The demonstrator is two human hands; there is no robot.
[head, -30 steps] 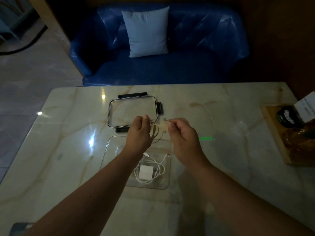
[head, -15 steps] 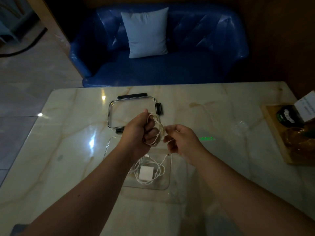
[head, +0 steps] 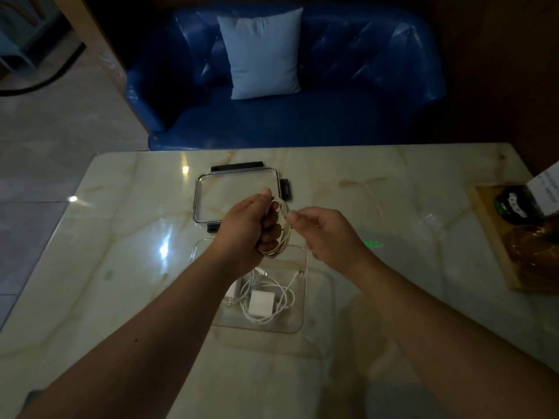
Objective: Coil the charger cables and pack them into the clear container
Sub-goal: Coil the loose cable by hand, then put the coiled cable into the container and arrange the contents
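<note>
Coil (head: 286, 225): gripped in left hand (head: 245, 231), loops upright.
Right hand (head: 329, 240): pinched on coil's right edge.
Container (head: 305, 285): directly below coil.

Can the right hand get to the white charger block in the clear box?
Probably yes: the clear box is open and the charger block lies uncovered just below the right hand.

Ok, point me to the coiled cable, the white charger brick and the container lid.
coiled cable (head: 284, 210), head view, upper arc of the loops.
white charger brick (head: 262, 303), head view, middle of its top face.
container lid (head: 234, 190), head view, bare clear panel.
</note>
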